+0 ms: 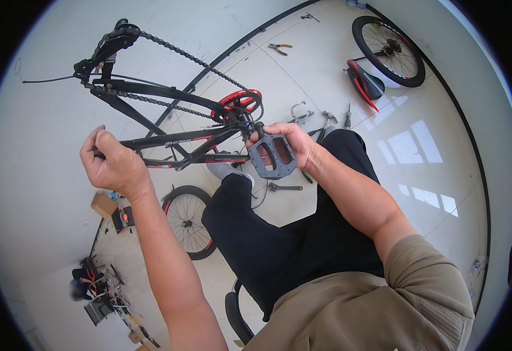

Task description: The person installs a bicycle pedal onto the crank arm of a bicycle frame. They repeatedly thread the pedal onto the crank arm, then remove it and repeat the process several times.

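Seen from above, a seated person in an olive shirt (349, 316) and black trousers (267, 225) holds a black bicycle frame (177, 141) over a pale tiled floor (437, 164).

The left grip (115, 164) is clenched at the frame's near left end, fingers curled around a dark part mostly hidden by the hand. The right grip (291, 143), at the frame's right end, is grasping a grey platform pedal (272, 157), with fingers showing through its openings. The pedal is just right of the frame's crank area, its short axle end pointing away from the person; whether that end is joined to anything cannot be told.

A red chainring (232, 103) sits at the frame's right end, close to the pedal. A chain (194, 59) runs from it to the derailleur (107, 48) at the frame's far left end. A loose cable (48, 80) sticks out to the left there.

On the floor, pliers (280, 48) lie beyond the frame to the right. A screwdriver (348, 117) is right of the frame, and a wrench (286, 188) is near its right end, on the person's side. Farther right of the frame are a black-and-red saddle (367, 85) and a wheel (417, 64). Another wheel, the front one (179, 247), lies on the person's side of the frame, partly behind a leg. Left of that wheel, also nearer than the frame, is an open cardboard box (103, 205).
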